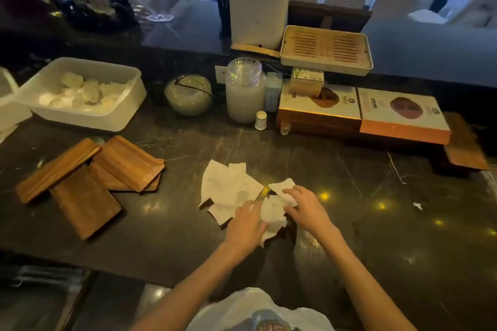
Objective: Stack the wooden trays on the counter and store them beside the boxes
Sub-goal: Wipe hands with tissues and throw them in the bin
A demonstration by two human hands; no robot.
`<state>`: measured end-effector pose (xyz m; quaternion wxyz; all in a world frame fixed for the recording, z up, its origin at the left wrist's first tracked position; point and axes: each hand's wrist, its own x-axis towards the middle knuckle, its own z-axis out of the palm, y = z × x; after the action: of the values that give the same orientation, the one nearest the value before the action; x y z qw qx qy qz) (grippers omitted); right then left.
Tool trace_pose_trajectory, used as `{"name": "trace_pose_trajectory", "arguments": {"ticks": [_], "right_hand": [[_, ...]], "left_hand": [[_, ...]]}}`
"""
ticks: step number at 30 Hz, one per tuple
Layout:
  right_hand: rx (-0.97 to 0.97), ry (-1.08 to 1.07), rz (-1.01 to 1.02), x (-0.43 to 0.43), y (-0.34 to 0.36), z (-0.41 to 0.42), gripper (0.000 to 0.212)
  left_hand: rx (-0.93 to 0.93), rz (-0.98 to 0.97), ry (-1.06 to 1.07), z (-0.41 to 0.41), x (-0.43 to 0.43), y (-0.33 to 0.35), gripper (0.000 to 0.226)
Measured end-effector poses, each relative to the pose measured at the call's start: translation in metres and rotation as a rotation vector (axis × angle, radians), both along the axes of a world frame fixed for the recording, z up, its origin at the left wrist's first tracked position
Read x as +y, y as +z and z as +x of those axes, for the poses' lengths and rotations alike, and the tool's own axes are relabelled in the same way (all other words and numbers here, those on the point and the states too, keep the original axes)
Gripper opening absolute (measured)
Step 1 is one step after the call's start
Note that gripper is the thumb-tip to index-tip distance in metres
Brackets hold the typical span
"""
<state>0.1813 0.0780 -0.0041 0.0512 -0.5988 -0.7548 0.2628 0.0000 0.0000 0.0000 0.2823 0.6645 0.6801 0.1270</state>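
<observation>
The fingers (291, 192) of the right hand (306, 208) lie spread and slightly curled on a crumpled white paper towel (234, 188) at lower centre of the frame, pressing it without closing around it. The left hand (246, 226) rests just beside it, its fingers (248, 207) loosely bent over the towel's near folds; whether they pinch the paper I cannot tell. The towel lies on the dark marble worktop (349, 196). Well apart, at left of the frame, the wooden trays (88, 183) lie unstacked in a loose overlapping heap. At upper right, the boxes (363, 113) sit side by side against the back ledge. Left of them stand a glass jar (244, 91) and a white plastic tub (83, 94).
</observation>
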Motion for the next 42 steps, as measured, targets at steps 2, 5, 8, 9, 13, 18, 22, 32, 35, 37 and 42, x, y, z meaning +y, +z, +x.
{"name": "trace_pose_trajectory", "arguments": {"ticks": [2, 5, 8, 9, 13, 18, 22, 32, 35, 37, 42], "right_hand": [[-0.045, 0.079, -0.093, 0.010, -0.005, -0.001, 0.055], [-0.133, 0.195, -0.190, 0.022, -0.021, 0.001, 0.054], [-0.232, 0.273, -0.181, 0.022, -0.034, 0.006, 0.047], [-0.252, 0.277, -0.142, 0.020, -0.038, 0.007, 0.045], [-0.292, 0.233, -0.047, 0.009, -0.046, 0.007, 0.033], [-0.161, 0.055, -0.067, -0.001, -0.044, 0.005, 0.022], [0.041, -0.013, -0.143, -0.020, -0.034, 0.004, 0.017], [0.304, -0.107, -0.167, -0.120, -0.024, -0.037, 0.025], [0.371, -0.245, -0.288, -0.154, -0.019, -0.058, 0.025], [0.403, -0.330, -0.372, -0.174, -0.013, -0.073, 0.027], [0.443, -0.391, -0.315, -0.226, -0.007, -0.102, 0.034]], "left_hand": [[0.045, -0.054, 0.031, 0.019, 0.005, -0.010, 0.057], [0.181, -0.154, 0.025, 0.039, 0.013, -0.027, 0.054], [0.277, -0.207, 0.056, 0.044, 0.014, -0.040, 0.049], [0.312, -0.206, 0.056, 0.045, 0.012, -0.043, 0.049], [0.367, -0.151, 0.036, 0.042, -0.001, -0.050, 0.040], [0.110, -0.131, 0.041, 0.021, -0.028, -0.049, 0.035], [-0.190, -0.080, 0.077, -0.005, -0.052, -0.040, 0.047], [-0.556, -0.270, 0.403, -0.088, -0.099, -0.042, 0.023], [-0.706, -0.407, 0.389, -0.113, -0.112, -0.038, 0.039], [-0.849, -0.504, 0.413, -0.126, -0.119, -0.032, 0.042], [-0.960, -0.554, 0.521, -0.155, -0.142, -0.022, 0.018]]}}
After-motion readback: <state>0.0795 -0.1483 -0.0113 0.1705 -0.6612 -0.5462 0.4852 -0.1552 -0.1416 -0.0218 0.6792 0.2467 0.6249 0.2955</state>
